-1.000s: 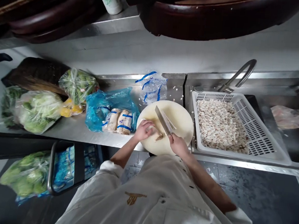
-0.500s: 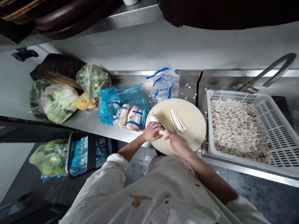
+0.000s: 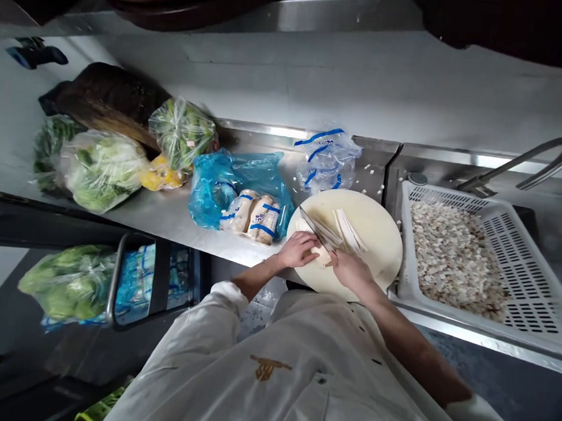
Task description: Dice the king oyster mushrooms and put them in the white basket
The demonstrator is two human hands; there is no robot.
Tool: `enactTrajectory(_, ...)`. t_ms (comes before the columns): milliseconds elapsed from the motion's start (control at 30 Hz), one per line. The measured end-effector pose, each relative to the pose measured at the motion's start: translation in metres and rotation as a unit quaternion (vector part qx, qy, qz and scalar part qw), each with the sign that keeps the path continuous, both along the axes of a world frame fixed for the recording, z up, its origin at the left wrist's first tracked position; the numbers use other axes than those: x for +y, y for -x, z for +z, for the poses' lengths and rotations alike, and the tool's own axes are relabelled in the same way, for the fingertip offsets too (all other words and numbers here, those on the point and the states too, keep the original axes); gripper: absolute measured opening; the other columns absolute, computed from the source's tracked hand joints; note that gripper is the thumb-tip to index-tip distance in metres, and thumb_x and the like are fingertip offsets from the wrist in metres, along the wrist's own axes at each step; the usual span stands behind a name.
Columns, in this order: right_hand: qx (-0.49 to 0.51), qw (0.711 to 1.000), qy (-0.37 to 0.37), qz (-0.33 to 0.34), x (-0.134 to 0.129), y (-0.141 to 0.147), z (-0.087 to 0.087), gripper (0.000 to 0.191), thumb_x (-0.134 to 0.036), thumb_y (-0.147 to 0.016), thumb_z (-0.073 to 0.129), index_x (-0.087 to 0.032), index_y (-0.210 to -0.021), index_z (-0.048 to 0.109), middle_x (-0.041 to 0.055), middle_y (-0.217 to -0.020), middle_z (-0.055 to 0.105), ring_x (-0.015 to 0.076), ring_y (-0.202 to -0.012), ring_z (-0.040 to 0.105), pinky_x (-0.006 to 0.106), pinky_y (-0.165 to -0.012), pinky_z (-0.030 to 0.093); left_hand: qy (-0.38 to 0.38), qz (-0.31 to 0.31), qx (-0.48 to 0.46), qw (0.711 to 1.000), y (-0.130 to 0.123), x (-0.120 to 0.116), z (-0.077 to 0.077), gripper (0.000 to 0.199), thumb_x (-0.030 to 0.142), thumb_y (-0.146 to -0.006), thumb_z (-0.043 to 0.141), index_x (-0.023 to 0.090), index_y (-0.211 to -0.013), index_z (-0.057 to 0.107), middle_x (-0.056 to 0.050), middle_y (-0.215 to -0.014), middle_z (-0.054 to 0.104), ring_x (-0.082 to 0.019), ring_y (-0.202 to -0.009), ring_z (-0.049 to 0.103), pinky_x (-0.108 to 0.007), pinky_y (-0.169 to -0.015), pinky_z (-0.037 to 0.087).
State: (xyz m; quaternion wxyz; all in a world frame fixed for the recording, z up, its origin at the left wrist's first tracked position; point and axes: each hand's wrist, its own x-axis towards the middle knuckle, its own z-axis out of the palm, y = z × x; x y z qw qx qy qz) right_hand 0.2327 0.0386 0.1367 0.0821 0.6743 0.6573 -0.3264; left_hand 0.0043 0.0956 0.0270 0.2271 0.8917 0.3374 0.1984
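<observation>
On the round cream cutting board [image 3: 381,251], my left hand [image 3: 299,249] presses on a pale king oyster mushroom [image 3: 323,259], fingers curled over it and hiding most of it. My right hand [image 3: 351,271] grips a knife, its handle hidden in the fist. The knife's blade [image 3: 308,220] lies slantwise against the mushroom, just right of my left fingertips. Several long white mushroom slices [image 3: 350,231] rest beyond the blade on the board.
Right of the board, a white slotted basket [image 3: 532,269] holds chopped mushroom pieces [image 3: 452,260] below a faucet [image 3: 542,166]. To the left are wrapped mushrooms [image 3: 263,220], a blue plastic bag [image 3: 209,195] and bagged greens [image 3: 104,170]. Crumpled clear packaging [image 3: 328,162] lies behind.
The view has shifted and tilted, so the counter sits differently in frame. More slices show beside the blade. Both hands keep their places at the mushroom and knife.
</observation>
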Motion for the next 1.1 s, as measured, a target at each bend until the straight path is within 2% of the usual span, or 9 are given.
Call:
enactTrajectory(133, -0.020, 1.000, 0.004, -0.005, -0.008, 0.001, -0.003, 0.048, -0.047, -0.113, 0.032, -0.022, -0.127, 0.070, 0.0145, -0.111, 0.078, 0.0279, -0.102, 0.073, 0.033, -0.086, 0.046, 0.010, 0.005, -0.022, 1.000, 0.001, 0.000, -0.006, 0.037, 0.050, -0.104, 0.059, 0.025, -0.128, 0.071, -0.012, -0.135, 0.067, -0.029, -0.135, 0.057, -0.050, -0.118, 0.043)
enactTrajectory(267, -0.044, 0.999, 0.022, 0.000, -0.005, 0.008, -0.008, 0.047, -0.041, -0.114, 0.032, -0.018, -0.135, 0.067, 0.0163, -0.121, 0.076, 0.0267, -0.109, 0.071, 0.032, -0.089, 0.046, 0.006, 0.011, -0.040, 0.999, 0.002, 0.000, -0.011, 0.034, 0.048, -0.104, 0.059, 0.025, -0.125, 0.072, -0.011, -0.137, 0.066, -0.029, -0.133, 0.057, -0.050, -0.117, 0.044)
enactTrajectory(467, -0.041, 0.999, -0.001, 0.012, -0.015, 0.000, 0.008, 0.052, -0.050, -0.114, 0.030, -0.021, -0.123, 0.072, 0.0146, -0.110, 0.078, 0.0267, -0.101, 0.072, 0.031, -0.086, 0.044, -0.002, 0.019, -0.070, 0.997, 0.003, -0.002, -0.018, 0.031, 0.046, -0.104, 0.058, 0.023, -0.119, 0.073, -0.011, -0.129, 0.069, -0.028, -0.128, 0.060, -0.050, -0.115, 0.046)
enactTrajectory(600, -0.034, 0.999, 0.021, -0.003, -0.011, 0.004, -0.011, 0.047, -0.044, -0.114, 0.034, -0.018, -0.127, 0.071, 0.0150, -0.117, 0.078, 0.0254, -0.106, 0.072, 0.029, -0.087, 0.044, 0.001, 0.024, -0.076, 0.997, 0.001, 0.000, -0.024, 0.031, 0.047, -0.103, 0.060, 0.025, -0.120, 0.074, -0.011, -0.128, 0.070, -0.028, -0.129, 0.060, -0.051, -0.115, 0.046)
enactTrajectory(667, -0.017, 1.000, 0.013, 0.007, -0.001, 0.004, -0.023, 0.046, -0.040, -0.114, 0.035, -0.016, -0.126, 0.072, 0.0152, -0.122, 0.077, 0.0249, -0.112, 0.070, 0.028, -0.090, 0.044, 0.006, 0.022, -0.069, 0.997, 0.001, 0.001, -0.023, 0.032, 0.047, -0.104, 0.060, 0.026, -0.122, 0.074, -0.011, -0.130, 0.070, -0.028, -0.129, 0.060, -0.051, -0.115, 0.046)
enactTrajectory(733, 0.008, 1.000, -0.008, 0.025, 0.008, -0.002, -0.026, 0.046, -0.039, -0.114, 0.035, -0.016, -0.122, 0.074, 0.0146, -0.124, 0.077, 0.0243, -0.115, 0.069, 0.027, -0.091, 0.044, 0.003, 0.013, -0.053, 0.999, 0.001, 0.002, -0.021, 0.032, 0.047, -0.105, 0.058, 0.027, -0.125, 0.074, -0.010, -0.133, 0.069, -0.028, -0.130, 0.060, -0.051, -0.115, 0.046)
enactTrajectory(867, -0.028, 0.999, -0.031, 0.008, 0.006, -0.021, -0.011, 0.047, -0.042, -0.114, 0.034, -0.017, -0.118, 0.074, 0.0149, -0.117, 0.079, 0.0241, -0.109, 0.072, 0.027, -0.087, 0.043, -0.007, -0.011, -0.026, 1.000, 0.003, 0.002, -0.017, 0.031, 0.043, -0.107, 0.055, 0.031, -0.127, 0.075, -0.007, -0.132, 0.071, -0.027, -0.134, 0.058, -0.049, -0.116, 0.045)
enactTrajectory(1000, -0.055, 0.998, -0.021, -0.001, -0.014, -0.028, 0.007, 0.047, -0.045, -0.114, 0.033, -0.020, -0.117, 0.073, 0.0144, -0.111, 0.080, 0.0248, -0.103, 0.073, 0.028, -0.082, 0.042, -0.003, 0.042, -0.030, 0.999, 0.006, -0.004, -0.020, 0.032, 0.046, -0.103, 0.060, 0.028, -0.124, 0.075, -0.008, -0.130, 0.072, -0.029, -0.136, 0.056, -0.051, -0.118, 0.044)
enactTrajectory(1100, -0.062, 0.998, -0.014, -0.004, -0.024, -0.027, 0.013, 0.047, -0.046, -0.114, 0.033, -0.021, -0.118, 0.073, 0.0138, -0.109, 0.080, 0.0255, -0.099, 0.074, 0.029, -0.079, 0.041, -0.005, 0.059, -0.029, 0.998, 0.010, -0.009, -0.024, 0.031, 0.045, -0.102, 0.061, 0.028, -0.125, 0.074, -0.008, -0.134, 0.070, -0.029, -0.138, 0.054, -0.053, -0.119, 0.043)
